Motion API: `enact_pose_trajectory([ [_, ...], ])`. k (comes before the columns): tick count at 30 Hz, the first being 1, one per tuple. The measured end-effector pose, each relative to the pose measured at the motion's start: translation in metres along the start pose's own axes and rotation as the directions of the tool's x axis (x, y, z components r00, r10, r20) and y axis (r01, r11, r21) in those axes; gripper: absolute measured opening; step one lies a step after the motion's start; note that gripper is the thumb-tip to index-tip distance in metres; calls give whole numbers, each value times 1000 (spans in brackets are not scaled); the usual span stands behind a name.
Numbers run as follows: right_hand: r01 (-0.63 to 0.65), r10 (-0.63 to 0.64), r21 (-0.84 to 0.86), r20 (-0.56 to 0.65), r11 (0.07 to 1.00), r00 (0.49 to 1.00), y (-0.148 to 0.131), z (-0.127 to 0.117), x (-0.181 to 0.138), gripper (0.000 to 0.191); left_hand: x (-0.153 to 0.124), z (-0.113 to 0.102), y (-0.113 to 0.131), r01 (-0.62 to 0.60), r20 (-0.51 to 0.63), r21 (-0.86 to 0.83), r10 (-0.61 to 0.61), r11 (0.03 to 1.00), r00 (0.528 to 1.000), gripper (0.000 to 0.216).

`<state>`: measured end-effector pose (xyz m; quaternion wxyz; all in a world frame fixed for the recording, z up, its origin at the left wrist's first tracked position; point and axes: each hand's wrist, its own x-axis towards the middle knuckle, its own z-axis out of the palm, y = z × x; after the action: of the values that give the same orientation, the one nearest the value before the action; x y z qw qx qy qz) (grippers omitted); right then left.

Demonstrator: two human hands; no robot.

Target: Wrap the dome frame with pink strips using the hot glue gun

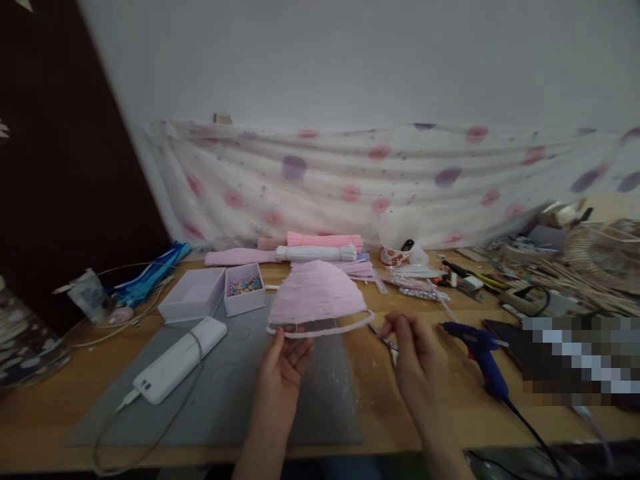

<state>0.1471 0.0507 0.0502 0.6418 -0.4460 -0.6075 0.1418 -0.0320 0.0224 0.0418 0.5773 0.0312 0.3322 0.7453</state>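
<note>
My left hand (284,360) pinches the near rim of a pink fan-shaped piece made of pipe cleaners (316,298), holding it up over a grey mat (225,393). My right hand (419,357) is to the right of the pink piece, fingers curled in a pinch around something thin that I cannot make out, close to the rim's right end. A blue glue gun (479,352) lies just right of my right hand.
Bundles of pink and white pipe cleaners (320,248) lie at the back. A small box of coloured beads (245,288) and its lid (193,293) stand left, a white power bank (179,360) with cable nearer. Tools and sticks (565,273) clutter the right side.
</note>
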Motion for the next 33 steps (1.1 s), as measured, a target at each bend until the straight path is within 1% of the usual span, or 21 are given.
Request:
enact_pose_trajectory([
  [3, -94, 97, 45, -68, 994, 993, 4, -14, 0, 33, 1, -16, 10, 63, -57, 39, -61, 997, 996, 31],
  [5, -150, 156, 71, -83, 986, 984, 8, -19, -2, 39, 1, -24, 11, 83, -79, 54, -78, 995, 994, 33],
  [7, -197, 203, 82, -75, 977, 976, 11, -20, -6, 44, 1, -28, 10, 95, -82, 62, -90, 994, 993, 35],
  [10, -244, 248, 79, -40, 966, 968, 11, -18, -11, 51, -2, -24, 7, 102, -45, 74, -99, 992, 994, 33],
  [13, -249, 250, 62, -10, 966, 968, 10, -19, -13, 58, -4, -14, 3, 98, 25, 89, -101, 991, 995, 26],
  [15, -233, 233, 42, 0, 972, 972, 11, -21, -14, 60, -5, -8, -2, 93, 67, 102, -100, 990, 993, 23],
  [16, -216, 216, 33, 5, 976, 976, 11, -22, -15, 58, -5, -5, -4, 89, 90, 112, -100, 990, 991, 22],
  [17, -196, 196, 25, 14, 980, 981, 12, -23, -17, 51, -4, -3, -8, 83, 115, 122, -97, 989, 989, 19],
  [19, -143, 142, 18, 41, 990, 989, 13, -22, -21, 28, -4, -1, -15, 63, 160, 150, -87, 987, 983, 10],
  [20, -99, 98, 15, 53, 995, 994, 12, -21, -24, 16, -4, 0, -18, 52, 174, 164, -80, 985, 982, 5],
  [21, -45, 44, 9, 65, 999, 997, 11, -19, -27, 10, -5, 1, -23, 36, 181, 173, -68, 984, 981, 2],
  [23, 70, -69, -10, 96, 997, 993, 8, -15, -33, 12, -9, 2, -31, -9, 186, 174, -24, 985, 982, 10],
  [25, 147, -143, -24, 124, 989, 982, 5, -10, -37, 14, -15, 3, -40, -54, 196, 168, 20, 984, 980, 18],
  [27, 160, -154, -37, 136, 986, 979, 3, -7, -39, 14, -21, 2, -48, -65, 215, 185, 24, 981, 976, 21],
  [30, 160, -153, -43, 128, 986, 980, 4, -6, -41, 14, -25, -2, -56, -41, 250, 248, -23, 968, 968, 24],
  [33, 144, -141, -7, 138, 990, 980, 7, -13, -41, 15, -23, -11, -58, -76, 244, 298, 1, 951, 970, 29],
])
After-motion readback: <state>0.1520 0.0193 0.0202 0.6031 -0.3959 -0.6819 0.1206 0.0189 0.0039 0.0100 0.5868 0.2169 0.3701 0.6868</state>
